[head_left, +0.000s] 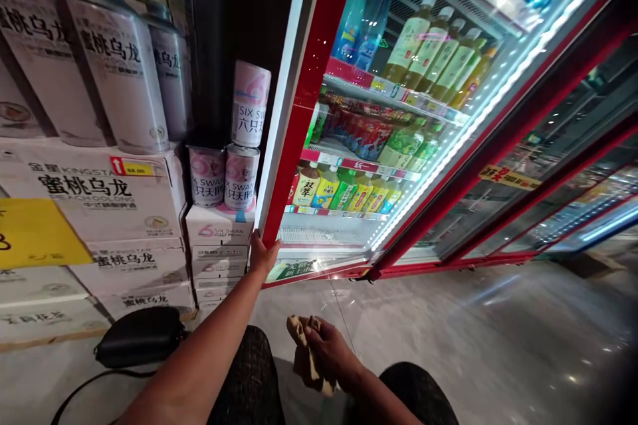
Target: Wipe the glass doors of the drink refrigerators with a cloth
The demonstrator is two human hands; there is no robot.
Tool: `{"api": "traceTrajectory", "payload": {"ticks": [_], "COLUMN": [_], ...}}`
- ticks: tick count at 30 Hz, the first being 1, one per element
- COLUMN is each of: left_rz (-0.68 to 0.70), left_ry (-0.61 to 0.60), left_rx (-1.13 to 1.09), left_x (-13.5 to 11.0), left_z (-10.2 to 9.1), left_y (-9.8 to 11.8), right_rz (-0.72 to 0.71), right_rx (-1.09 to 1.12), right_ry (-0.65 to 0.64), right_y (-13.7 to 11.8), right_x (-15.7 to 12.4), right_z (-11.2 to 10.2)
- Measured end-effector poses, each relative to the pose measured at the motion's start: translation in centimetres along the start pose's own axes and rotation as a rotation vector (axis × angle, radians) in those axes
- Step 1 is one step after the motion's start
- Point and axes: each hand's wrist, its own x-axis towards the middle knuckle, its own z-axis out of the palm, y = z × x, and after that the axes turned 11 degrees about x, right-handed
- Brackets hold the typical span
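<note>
My left hand (264, 255) is closed round the lower edge of a red-framed glass fridge door (312, 80), which stands swung out from the lit drinks fridge. Part of its fingers is hidden behind the frame. Low in front of me, above the floor and between my knees, my right hand (326, 342) grips a crumpled tan cloth (310, 368) that hangs down below the fingers. Behind the door, shelves hold bottled drinks (331, 189), several in a row on the lowest filled shelf.
At the left, large cans (117, 66) stand on stacked white cartons (114, 199). Three smaller cans (242, 176) sit on narrower boxes (219, 239) close beside the door. A black bag (142, 335) lies on the floor (478, 339). More red-framed fridges (498, 166) run along the right.
</note>
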Motion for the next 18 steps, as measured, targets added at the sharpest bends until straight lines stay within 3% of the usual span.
{"api": "traceTrajectory", "payload": {"ticks": [4, 10, 15, 18], "left_rz": [-0.036, 0.008, 0.154, 0.347], "left_ry": [0.06, 0.225, 0.352, 0.417], "left_rx": [0.063, 0.144, 0.18, 0.155], "left_x": [-0.3, -2.2, -2.6, -1.9], "left_z": [1.4, 3.3, 3.3, 3.0], "left_y": [-0.7, -1.4, -1.2, -0.4], "right_rz": [0.033, 0.113, 0.112, 0.125], "right_rx": [0.041, 0.061, 0.101, 0.117], "right_ry": [-0.025, -0.058, -0.061, -0.061], "right_y": [0.4, 2.1, 3.6, 4.2], "right_x": [2.3, 5.1, 6.9, 7.6], "right_z": [0.4, -1.2, -1.7, -1.6]}}
